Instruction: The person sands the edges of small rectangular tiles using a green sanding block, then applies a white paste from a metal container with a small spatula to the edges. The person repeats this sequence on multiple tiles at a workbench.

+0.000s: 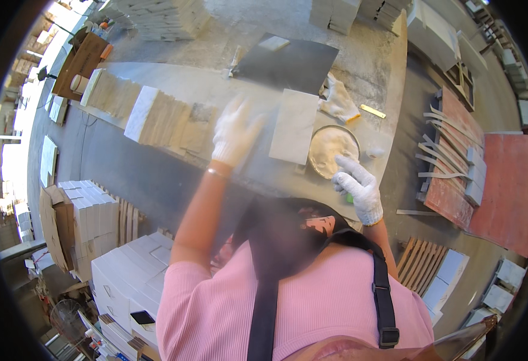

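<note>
My left hand (236,133), in a white knit glove and blurred by motion, hovers over the dusty worktable (216,78) with its fingers apart; nothing shows in it. On its left is a row of pale stone tiles (161,120) standing on edge. A single pale tile (293,126) lies flat between my hands. My right hand (360,189), also gloved, is at the near rim of a round tray of pale powder or paste (334,150). Its fingers reach forward with a gap between them. A small green thing (349,198) shows partly beside its palm.
A loose white glove (338,101) lies beyond the tray, near a yellow strip (373,111). Farther back is a dark sheet (285,63) with a small tile piece (274,43). Stacked tiles (155,18) stand at the back. White boxes (128,271) flank me on the left.
</note>
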A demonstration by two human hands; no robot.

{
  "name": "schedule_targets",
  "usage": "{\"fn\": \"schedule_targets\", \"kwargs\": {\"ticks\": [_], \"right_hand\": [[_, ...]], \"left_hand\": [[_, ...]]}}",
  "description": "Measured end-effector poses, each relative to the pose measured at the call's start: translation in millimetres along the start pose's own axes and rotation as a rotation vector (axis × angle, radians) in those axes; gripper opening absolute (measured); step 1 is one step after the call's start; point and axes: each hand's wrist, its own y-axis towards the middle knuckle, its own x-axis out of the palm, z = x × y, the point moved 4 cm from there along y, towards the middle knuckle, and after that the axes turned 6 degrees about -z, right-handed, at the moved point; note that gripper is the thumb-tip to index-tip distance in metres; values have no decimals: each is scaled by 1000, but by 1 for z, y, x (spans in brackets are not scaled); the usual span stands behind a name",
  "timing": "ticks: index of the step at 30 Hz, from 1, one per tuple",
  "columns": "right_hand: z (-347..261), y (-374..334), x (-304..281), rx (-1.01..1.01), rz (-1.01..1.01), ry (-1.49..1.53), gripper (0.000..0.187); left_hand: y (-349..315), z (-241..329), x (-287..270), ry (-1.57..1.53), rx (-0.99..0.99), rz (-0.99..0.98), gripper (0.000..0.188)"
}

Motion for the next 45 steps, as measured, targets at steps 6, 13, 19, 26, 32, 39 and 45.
{"fn": "schedule_targets", "kwargs": {"ticks": [6,13,19,26,32,39,45], "right_hand": [[2,0,-16,-23,-90,-10,47],[8,-12,-53,-15,-92,-6,48],[15,-20,-66,-16,-100,14,48],[14,-7,-50,-14,-167,-8,46],[2,19,-22,-93,-161,-29,46],[-3,44,13,-72,-148,-153,46],[3,44,28,-39,-140,-121,45]], "left_hand": [[57,100,11,307,421,-101,62],[8,146,9,235,427,-268,67],[-58,160,-16,151,401,-301,51],[-103,117,-53,-254,98,-168,28],[-108,68,-55,-431,-430,-42,36],[-96,43,-29,-873,-681,-225,49],[-83,43,-21,-1012,-615,-384,54]]}}
